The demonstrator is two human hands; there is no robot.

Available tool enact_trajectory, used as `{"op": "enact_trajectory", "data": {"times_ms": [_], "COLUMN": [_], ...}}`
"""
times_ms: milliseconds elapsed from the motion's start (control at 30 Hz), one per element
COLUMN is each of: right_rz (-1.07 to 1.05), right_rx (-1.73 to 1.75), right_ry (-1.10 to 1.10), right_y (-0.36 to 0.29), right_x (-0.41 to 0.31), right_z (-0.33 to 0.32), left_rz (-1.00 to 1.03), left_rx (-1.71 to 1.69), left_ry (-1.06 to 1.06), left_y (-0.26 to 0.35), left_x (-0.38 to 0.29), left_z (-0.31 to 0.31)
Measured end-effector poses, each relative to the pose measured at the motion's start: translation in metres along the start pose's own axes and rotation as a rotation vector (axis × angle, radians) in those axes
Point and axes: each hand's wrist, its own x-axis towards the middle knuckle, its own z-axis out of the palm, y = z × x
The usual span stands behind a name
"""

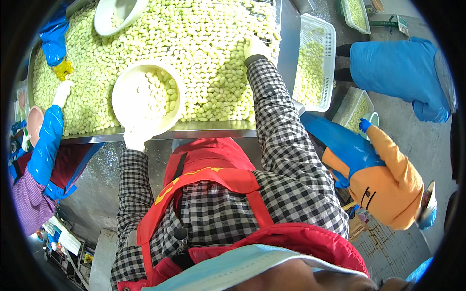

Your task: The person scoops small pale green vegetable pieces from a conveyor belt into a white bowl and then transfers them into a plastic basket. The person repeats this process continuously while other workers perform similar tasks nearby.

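My left hand [134,139], in a pale glove, grips the near rim of a white round bowl [125,91]. Pale green oval beans or fruits [169,89] lie inside the bowl, mostly on its right side; glare washes out the rest. The bowl sits over the near edge of a metal sorting table [233,126] spread with many more of these pieces [211,80]. My right hand [256,48], also in a pale glove, reaches far forward and touches the pieces near the table's right end. Its fingers are too washed out to tell what they hold.
A second white bowl [103,22] stands tilted at the far side. Beyond the table's right end is a white perforated crate [329,62] with more pieces. A co-worker's gloved hand [63,92] works at left; people in blue [393,69] and orange [386,189] stand at right.
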Motion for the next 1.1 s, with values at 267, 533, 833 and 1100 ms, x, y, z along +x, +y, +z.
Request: {"op": "enact_trajectory", "data": {"times_ms": [267, 533, 833, 1100], "right_rz": [-0.571, -0.765, -0.174, -0.105], "right_rx": [0.567, -0.253, -0.486, 0.084], "right_ry": [-0.313, -0.074, 0.136, 0.463], "right_y": [-0.116, -0.031, 0.079, -0.013], "right_x": [-0.162, -0.087, -0.036, 0.07], "right_z": [-0.067, -0.001, -0.04, -0.047], "left_rz": [0.083, -0.058, -0.031, 0.085], "left_rx": [0.113, -0.077, 0.035, 0.226], "left_ry": [-0.027, 0.086, 0.062, 0.065], "left_y": [0.009, 0.01, 0.021, 0.031], "left_x": [-0.005, -0.007, -0.018, -0.026], "left_z": [0.012, 0.018, 0.027, 0.04]}}
